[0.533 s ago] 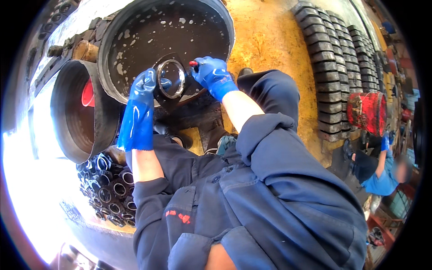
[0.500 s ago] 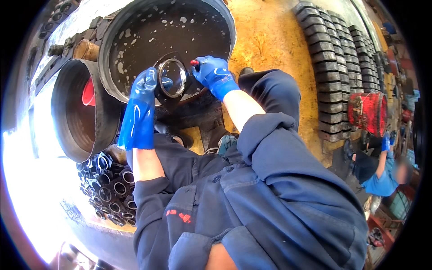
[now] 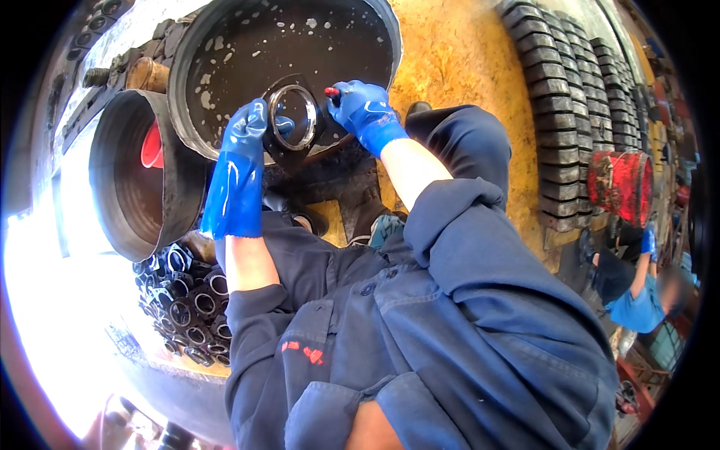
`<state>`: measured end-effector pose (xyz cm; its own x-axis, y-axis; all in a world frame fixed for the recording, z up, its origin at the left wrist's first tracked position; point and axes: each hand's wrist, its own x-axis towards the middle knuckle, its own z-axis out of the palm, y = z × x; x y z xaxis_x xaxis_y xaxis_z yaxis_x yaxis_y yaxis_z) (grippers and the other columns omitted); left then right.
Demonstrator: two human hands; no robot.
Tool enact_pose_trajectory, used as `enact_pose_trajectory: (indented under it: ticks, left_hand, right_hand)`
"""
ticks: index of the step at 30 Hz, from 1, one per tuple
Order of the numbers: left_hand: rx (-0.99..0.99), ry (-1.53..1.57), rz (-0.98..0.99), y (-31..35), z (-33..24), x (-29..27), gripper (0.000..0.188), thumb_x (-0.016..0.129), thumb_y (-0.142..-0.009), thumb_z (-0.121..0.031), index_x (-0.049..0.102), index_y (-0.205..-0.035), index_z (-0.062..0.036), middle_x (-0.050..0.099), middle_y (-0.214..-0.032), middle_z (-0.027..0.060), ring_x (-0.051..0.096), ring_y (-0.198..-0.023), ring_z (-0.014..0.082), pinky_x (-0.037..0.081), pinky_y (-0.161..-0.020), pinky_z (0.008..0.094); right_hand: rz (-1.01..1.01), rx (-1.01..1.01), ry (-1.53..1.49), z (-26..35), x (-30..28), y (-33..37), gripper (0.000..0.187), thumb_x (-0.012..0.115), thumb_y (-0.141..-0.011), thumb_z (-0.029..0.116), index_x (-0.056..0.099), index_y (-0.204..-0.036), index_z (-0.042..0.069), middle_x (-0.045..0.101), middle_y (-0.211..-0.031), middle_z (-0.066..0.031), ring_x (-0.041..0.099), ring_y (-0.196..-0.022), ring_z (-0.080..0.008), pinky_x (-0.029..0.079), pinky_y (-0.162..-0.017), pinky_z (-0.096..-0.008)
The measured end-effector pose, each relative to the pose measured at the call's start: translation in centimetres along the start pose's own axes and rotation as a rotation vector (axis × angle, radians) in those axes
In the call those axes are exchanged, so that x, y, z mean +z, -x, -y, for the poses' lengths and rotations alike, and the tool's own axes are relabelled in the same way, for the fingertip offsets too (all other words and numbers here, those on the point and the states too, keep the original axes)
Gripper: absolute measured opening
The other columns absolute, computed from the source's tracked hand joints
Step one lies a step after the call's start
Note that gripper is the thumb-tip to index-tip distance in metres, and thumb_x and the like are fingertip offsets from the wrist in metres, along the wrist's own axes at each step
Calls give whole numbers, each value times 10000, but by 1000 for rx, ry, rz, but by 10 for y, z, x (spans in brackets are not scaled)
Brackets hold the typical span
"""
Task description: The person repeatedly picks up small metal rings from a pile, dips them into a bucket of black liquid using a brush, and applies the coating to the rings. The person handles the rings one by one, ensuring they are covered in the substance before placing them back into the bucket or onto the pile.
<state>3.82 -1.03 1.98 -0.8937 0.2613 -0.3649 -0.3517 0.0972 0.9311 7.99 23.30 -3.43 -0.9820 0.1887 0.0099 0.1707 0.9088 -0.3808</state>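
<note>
My left hand (image 3: 238, 142), in a long wet blue glove, is closed on the left edge of a dark flange plate (image 3: 287, 159) with a large round hole and a shiny metal rim. Some gloved fingers show through the hole. On the plate's right side, my right hand (image 3: 367, 118), also in a blue glove, is wrapped round a red-ended handle (image 3: 332, 93); the rest of that tool is hidden. Both hands and the plate are over the near rim of a wide round tub (image 3: 182, 105) of dark liquid with patches of foam.
A second tub (image 3: 196, 176) tilts at the left, a red container (image 3: 152, 147) inside it. Several similar ring parts (image 3: 196, 304) are piled below it. Rows of dark ribbed parts (image 3: 559, 120) line the right, beside a red bucket (image 3: 622, 189). Another person (image 3: 636, 306) works far right.
The whole view has shifted slightly. The flange plate and both hands sit a little higher in the picture, and both grips stay the same.
</note>
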Motion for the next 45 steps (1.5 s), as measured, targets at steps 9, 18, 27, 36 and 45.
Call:
enact_pose_trajectory:
  ticks: [9, 18, 27, 36, 45]
  left_hand:
    - [11, -24, 28, -8, -1, 2, 443, 579, -1073, -371, 634, -1261, 27, 766, -943, 173, 741, -820, 248, 591, -781, 353]
    - [24, -28, 31, -5, -3, 3, 470, 563, -1085, -391, 619, -1276, 34, 766, -946, 170, 737, -818, 233, 592, -785, 352]
    - [15, 1, 25, -7, 1, 0, 449, 589, -1071, -406, 674, -1221, 8, 769, -912, 160, 724, -758, 242, 604, -766, 386]
    - [20, -26, -5, -12, 7, 6, 458, 596, -1068, -399, 660, -1240, 20, 769, -924, 165, 727, -757, 255, 607, -759, 398]
    - [73, -78, 53, -5, -10, 8, 424, 643, -1047, -378, 697, -1225, 3, 766, -1019, 126, 714, -875, 212, 569, -832, 351]
  right_hand:
    - [35, 34, -28, 1, -6, 1, 276, 651, -943, 381, 776, -1048, 158, 767, -1019, -144, 731, -945, -360, 588, -856, -445]
    - [80, 48, -19, 5, -10, 1, 280, 653, -947, 377, 779, -1069, 159, 770, -1023, -138, 734, -944, -357, 590, -852, -446]
    - [86, 49, -18, 5, -8, 1, 288, 634, -953, 390, 773, -1045, 156, 770, -1021, -141, 734, -944, -359, 590, -850, -451]
    - [89, 58, -27, 1, -12, 3, 281, 635, -949, 383, 774, -1063, 167, 766, -1039, -144, 729, -965, -359, 587, -867, -447]
    - [-15, -122, -213, 6, -10, -2, 284, 662, -905, 366, 783, -1018, 135, 762, -977, -160, 724, -926, -387, 583, -812, -475]
